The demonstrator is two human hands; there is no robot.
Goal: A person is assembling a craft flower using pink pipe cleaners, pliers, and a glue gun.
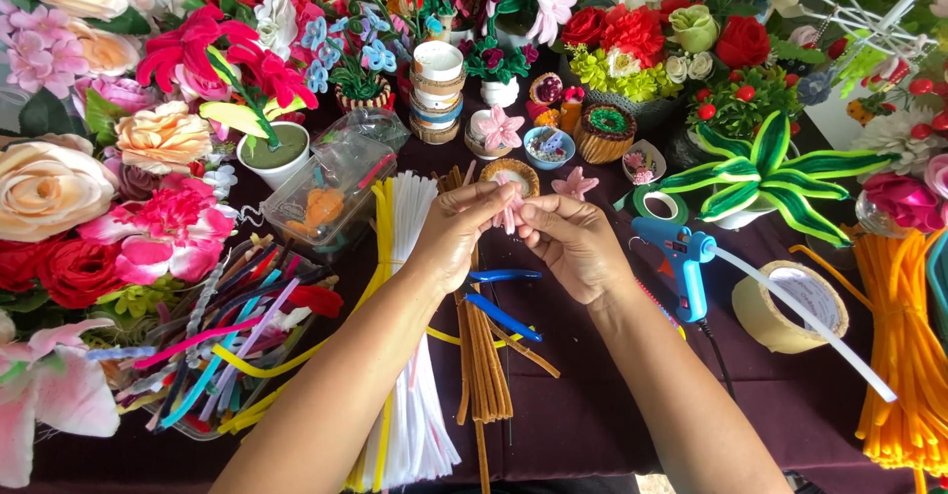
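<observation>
Firstly, fingers: both hands pinch together on the small pink flower [509, 209], fuzzy and soft, held above the table.
Left hand [456, 232]: thumb and fingertips closed on the left side of the flower.
Right hand [568, 242]: fingertips closed on the right side of the flower, touching it.
Below the flower: brown pipe cleaners [482, 356] in a straight bundle, and blue-handled pliers [504, 301] lying across them.
Left of the flower: white pipe cleaners [420, 385], a thick bundle, just beside the brown ones.
Right of the flower: blue glue gun [681, 257] with a white stick, near the right wrist; tape roll [790, 306] further out.
Open room: a strip of dark cloth [583, 395] under the forearms.
</observation>
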